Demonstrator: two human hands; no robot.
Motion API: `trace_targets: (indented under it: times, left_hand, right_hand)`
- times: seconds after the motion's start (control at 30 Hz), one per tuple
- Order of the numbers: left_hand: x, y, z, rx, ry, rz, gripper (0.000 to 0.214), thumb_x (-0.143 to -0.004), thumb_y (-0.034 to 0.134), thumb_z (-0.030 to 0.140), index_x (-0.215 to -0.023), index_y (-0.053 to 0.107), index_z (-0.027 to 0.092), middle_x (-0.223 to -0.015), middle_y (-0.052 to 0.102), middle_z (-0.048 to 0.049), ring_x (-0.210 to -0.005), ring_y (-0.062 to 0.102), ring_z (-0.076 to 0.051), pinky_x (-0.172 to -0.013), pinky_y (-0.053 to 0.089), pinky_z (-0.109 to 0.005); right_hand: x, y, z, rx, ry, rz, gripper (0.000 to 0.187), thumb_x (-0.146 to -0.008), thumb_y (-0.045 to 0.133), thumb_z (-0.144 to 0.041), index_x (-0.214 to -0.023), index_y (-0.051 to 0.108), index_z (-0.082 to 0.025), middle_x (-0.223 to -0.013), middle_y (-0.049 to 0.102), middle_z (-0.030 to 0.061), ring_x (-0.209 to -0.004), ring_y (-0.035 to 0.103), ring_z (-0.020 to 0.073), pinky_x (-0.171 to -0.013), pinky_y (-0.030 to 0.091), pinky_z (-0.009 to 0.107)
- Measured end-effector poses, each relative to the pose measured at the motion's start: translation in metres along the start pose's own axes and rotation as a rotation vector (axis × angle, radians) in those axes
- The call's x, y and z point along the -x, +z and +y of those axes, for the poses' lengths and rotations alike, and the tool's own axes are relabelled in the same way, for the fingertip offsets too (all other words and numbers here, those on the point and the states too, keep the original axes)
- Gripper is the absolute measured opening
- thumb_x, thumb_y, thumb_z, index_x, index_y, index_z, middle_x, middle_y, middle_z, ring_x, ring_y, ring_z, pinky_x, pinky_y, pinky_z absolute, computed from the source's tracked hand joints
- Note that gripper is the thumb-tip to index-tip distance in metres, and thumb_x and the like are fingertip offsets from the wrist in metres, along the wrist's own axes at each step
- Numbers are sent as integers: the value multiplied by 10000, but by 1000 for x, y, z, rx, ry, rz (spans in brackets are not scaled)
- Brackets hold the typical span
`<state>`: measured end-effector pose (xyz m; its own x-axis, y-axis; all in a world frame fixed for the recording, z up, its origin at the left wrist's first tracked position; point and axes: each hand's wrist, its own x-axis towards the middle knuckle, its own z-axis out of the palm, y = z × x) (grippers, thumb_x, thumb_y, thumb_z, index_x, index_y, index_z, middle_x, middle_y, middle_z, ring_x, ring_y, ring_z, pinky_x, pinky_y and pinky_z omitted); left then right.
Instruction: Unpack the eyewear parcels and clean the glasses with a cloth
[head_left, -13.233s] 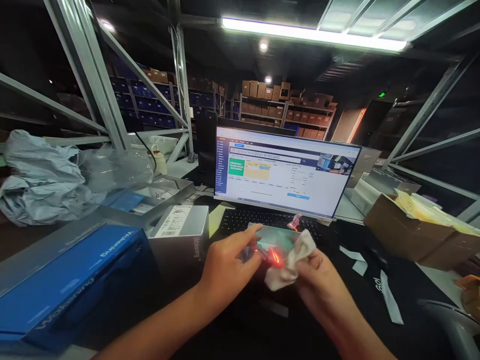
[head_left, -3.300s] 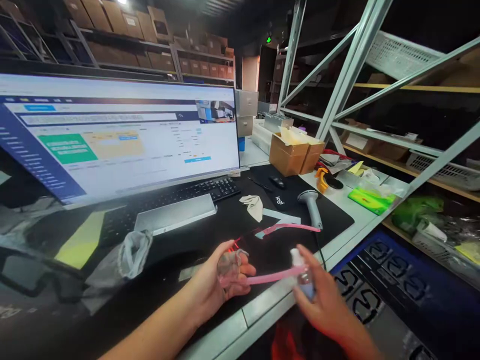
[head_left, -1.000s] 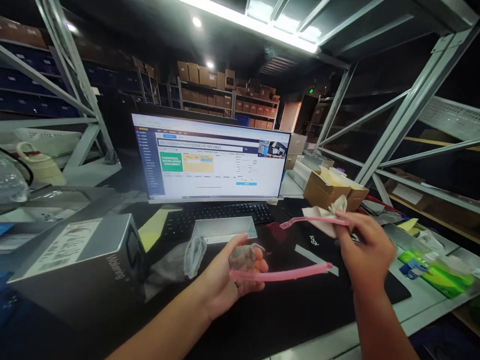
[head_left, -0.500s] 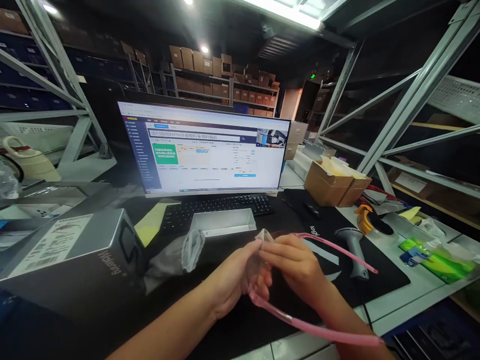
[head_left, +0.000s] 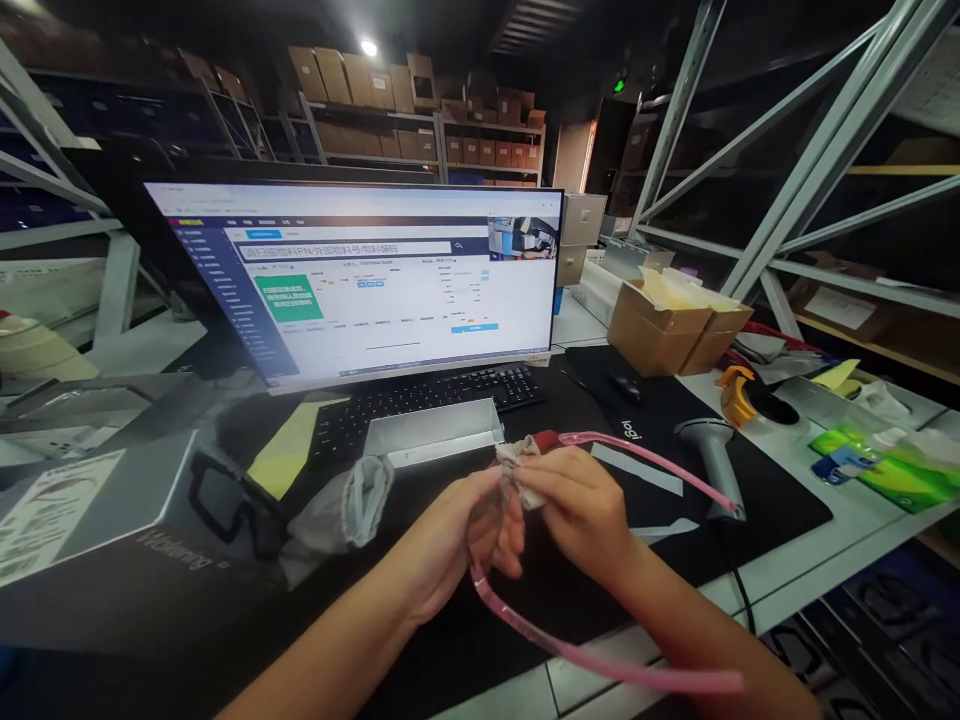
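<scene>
Over the black mat, my left hand point(head_left: 450, 530) is closed around a pair of glasses point(head_left: 592, 662) with pink temples. One temple points toward me past my right forearm; the other reaches out to the right. My right hand point(head_left: 589, 500) pinches a crumpled light cloth point(head_left: 527, 462) against the upper part of the glasses, close to my left fingertips. My fingers cover much of the lenses. Left of my hands lies a grey fabric pouch point(head_left: 341, 505). Just behind them sits an open silver-white tray-like box point(head_left: 431, 437).
A grey printed box point(head_left: 150, 560) stands at the left. Behind are a keyboard point(head_left: 420, 395) and a lit monitor point(head_left: 375, 290). To the right lie paper strips point(head_left: 637, 468), a barcode scanner point(head_left: 716, 465), a tape dispenser point(head_left: 754, 398) and cardboard boxes point(head_left: 652, 330).
The view has tilted down and turned slightly right. My right hand has shifted on the glasses, and more of the cloth shows above my fingers. Both hands keep their holds.
</scene>
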<state>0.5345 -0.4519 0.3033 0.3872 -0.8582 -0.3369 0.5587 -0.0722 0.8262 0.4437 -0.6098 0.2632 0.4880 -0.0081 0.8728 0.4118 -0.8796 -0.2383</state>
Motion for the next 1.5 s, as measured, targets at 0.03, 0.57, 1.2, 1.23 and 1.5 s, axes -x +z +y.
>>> trace_targets:
  times: [0.03,0.57,1.2,1.23,1.5]
  left_hand:
    - [1,0,1,-3,14,-5,407,-881,584,495,-724,640,123,-608,631,-59,-475,597,-150,-533,518,-251]
    - [8,-5,10,14,-4,48,401,-846,634,516,-737,654,130,-621,630,-47,-496,590,-155,-571,564,-280]
    - [5,3,4,44,7,98,418,-772,700,550,-740,648,137,-607,634,-38,-486,594,-156,-551,547,-272]
    - [5,4,2,43,-3,78,427,-782,689,560,-741,647,138,-607,635,-40,-488,597,-158,-547,543,-270]
    - [12,3,2,17,38,3,424,-842,635,535,-745,656,123,-595,635,-52,-475,601,-156,-533,529,-260]
  right_hand:
    - [0,0,-1,-31,-21,-11,436,-916,488,3,-1232,673,-233,-1068,769,68,-967,706,188,-833,602,386]
    - [8,6,3,86,-184,71,339,-909,542,-16,-1190,688,-137,-1100,777,115,-957,715,187,-760,634,330]
    - [8,-19,-4,474,-114,207,463,-850,660,-40,-1277,686,-217,-1162,762,37,-942,704,229,-801,568,368]
    - [8,-15,-4,477,-121,159,426,-873,653,-62,-1270,687,-212,-1192,750,40,-961,703,235,-794,561,377]
    - [14,8,-7,34,-69,193,460,-915,565,-8,-1333,626,-191,-1085,785,87,-959,730,205,-758,615,362]
